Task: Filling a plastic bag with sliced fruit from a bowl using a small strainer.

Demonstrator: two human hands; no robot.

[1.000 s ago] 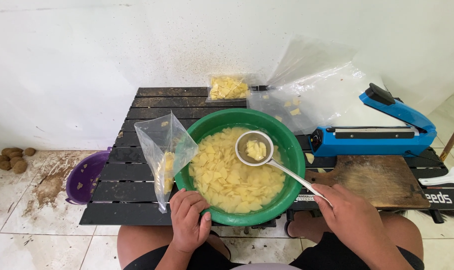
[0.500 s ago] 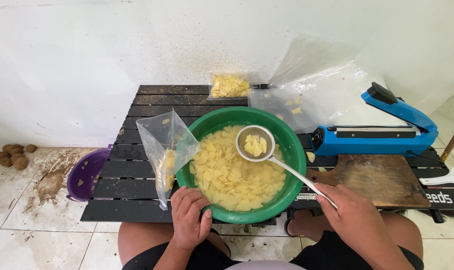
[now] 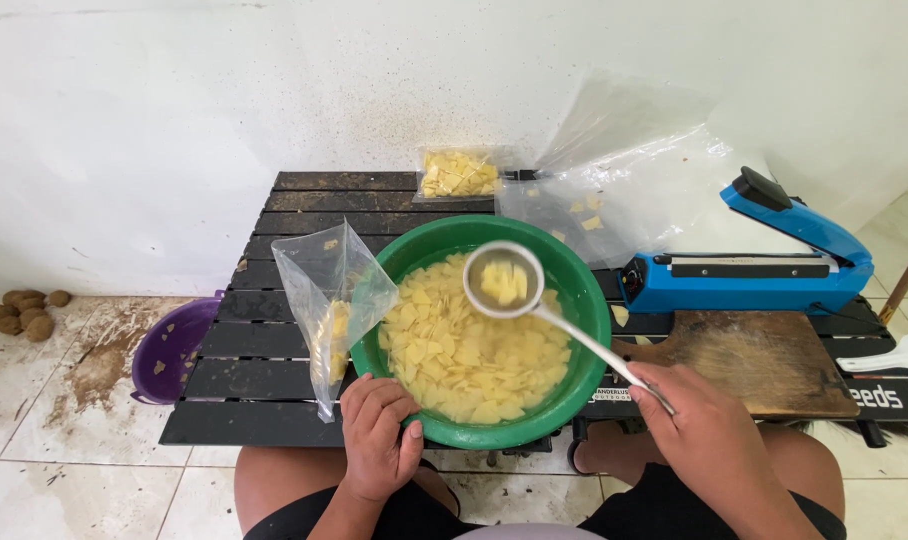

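1. The green basin (image 3: 586,300) sits on the slatted black table (image 3: 274,330), filled with pale yellow slices (image 3: 464,350).
2. The right hand (image 3: 709,430), at the basin's right rim, is closed around the handle of a metal ladle (image 3: 504,280); its bowl, holding a few slices, hangs above the basin's far side.
3. The left hand (image 3: 376,435), at the basin's near-left rim, pinches a clear plastic bag (image 3: 329,300) upright just left of the basin.
4. A blue heat sealer (image 3: 754,265) stands right of the basin; a purple bowl (image 3: 174,350) lies left of it.
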